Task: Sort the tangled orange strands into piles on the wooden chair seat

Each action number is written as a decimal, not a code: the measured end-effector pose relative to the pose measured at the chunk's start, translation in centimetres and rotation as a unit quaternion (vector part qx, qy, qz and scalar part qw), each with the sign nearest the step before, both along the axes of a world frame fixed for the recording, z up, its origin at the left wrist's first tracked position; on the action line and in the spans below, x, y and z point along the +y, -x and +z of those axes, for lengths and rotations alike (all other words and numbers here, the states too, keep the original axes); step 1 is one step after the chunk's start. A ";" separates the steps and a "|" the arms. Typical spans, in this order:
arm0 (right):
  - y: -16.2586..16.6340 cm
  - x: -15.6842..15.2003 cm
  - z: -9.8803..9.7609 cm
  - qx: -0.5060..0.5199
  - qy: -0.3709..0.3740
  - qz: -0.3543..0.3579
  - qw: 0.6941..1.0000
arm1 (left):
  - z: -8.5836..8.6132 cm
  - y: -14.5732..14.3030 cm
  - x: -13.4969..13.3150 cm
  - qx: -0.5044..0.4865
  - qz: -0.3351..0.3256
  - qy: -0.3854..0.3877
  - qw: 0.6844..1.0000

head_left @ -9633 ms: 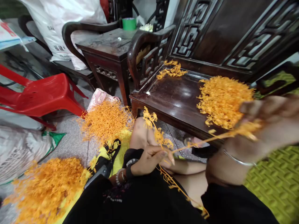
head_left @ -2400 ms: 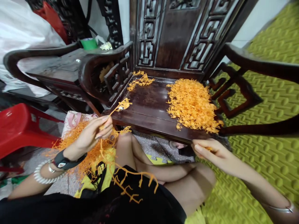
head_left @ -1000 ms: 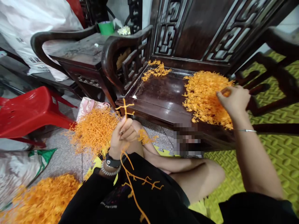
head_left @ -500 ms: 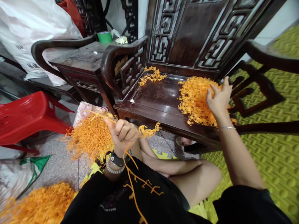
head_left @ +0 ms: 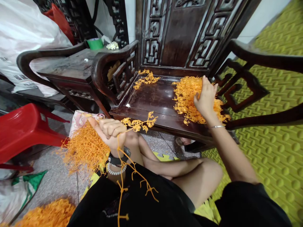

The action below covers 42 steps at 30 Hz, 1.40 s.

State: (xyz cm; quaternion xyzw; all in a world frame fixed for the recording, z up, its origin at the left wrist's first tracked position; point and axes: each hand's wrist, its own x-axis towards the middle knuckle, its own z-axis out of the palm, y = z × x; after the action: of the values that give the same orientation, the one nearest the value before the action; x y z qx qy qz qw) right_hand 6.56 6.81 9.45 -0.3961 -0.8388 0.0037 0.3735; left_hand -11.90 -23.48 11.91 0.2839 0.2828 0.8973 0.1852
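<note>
My left hand (head_left: pixel 112 132) is closed around thin orange branched sprigs, like artificial flower stems. A frilled orange sprig (head_left: pixel 137 124) sticks out to its right, and a barer branched stem (head_left: pixel 121 186) hangs down over my lap. On the dark wooden chair seat (head_left: pixel 151 99), my right hand (head_left: pixel 205 97) lies over a pile of frilled orange sprigs (head_left: pixel 186 91), thumb spread from the fingers. Whether its fingertips touch the pile I cannot tell. A few more frilled sprigs (head_left: pixel 146 78) lie at the seat's left back corner.
A heap of bare orange stems (head_left: pixel 86 148) lies to my left by a red plastic stool (head_left: pixel 21 123). Another orange heap (head_left: pixel 47 216) is at lower left. A small side table (head_left: pixel 68 63) carries green tape (head_left: pixel 95 44). The chair's armrest (head_left: pixel 265 56) rises at right, beside yellow matting (head_left: pixel 272 164).
The view has shifted. My right hand has turned, with its fingers closer together over the pile. The frilled sprig at my left hand now extends farther right and higher.
</note>
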 end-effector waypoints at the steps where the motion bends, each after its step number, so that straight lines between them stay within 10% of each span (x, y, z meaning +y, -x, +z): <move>1: 0.3 -1.7 0.0 0.043 0.011 0.026 0.999 | -0.1 0.0 0.1 0.013 -0.013 0.012 1.000; 5: 2.5 -11.4 -2.5 0.098 0.198 0.235 0.946 | -1.5 -0.1 1.1 0.001 -0.058 0.022 0.998; 9: 5.7 -19.8 -5.5 0.191 0.443 0.448 0.753 | -3.9 -1.2 2.3 -0.103 0.005 0.038 0.994; 11: 7.0 -21.8 -5.6 0.305 0.512 0.453 0.663 | -5.4 -2.0 2.5 -0.142 -0.028 0.070 0.987; 14: 7.9 -22.6 -4.7 0.438 0.530 0.383 0.617 | -7.5 -3.1 2.0 -0.186 -0.145 0.101 0.966; 18: 7.4 -21.9 -4.4 0.519 0.492 0.315 0.623 | -9.0 -4.4 1.2 -0.272 -0.284 0.090 0.915; 26: 4.6 -19.3 -5.5 0.427 0.374 0.154 0.809 | -12.2 -4.4 1.3 -0.245 -0.332 0.304 0.858; 31: 4.0 -18.3 -6.1 0.430 0.373 0.109 0.815 | -14.6 -2.0 -0.6 0.016 -0.205 0.477 0.855; 36: 4.8 -19.1 -5.9 0.487 0.420 0.169 0.747 | -11.9 -2.8 -1.7 0.288 -0.021 0.450 0.845; 42: 5.1 -20.1 -5.4 0.467 0.422 0.178 0.756 | -10.7 -6.9 2.6 0.209 -0.187 0.304 0.910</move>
State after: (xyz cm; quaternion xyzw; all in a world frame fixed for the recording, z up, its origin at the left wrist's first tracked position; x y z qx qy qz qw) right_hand 1.43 -13.29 4.10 -0.3056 -0.5289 0.6083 0.5068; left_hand -4.96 -20.85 1.23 0.4430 0.5159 0.6367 0.3635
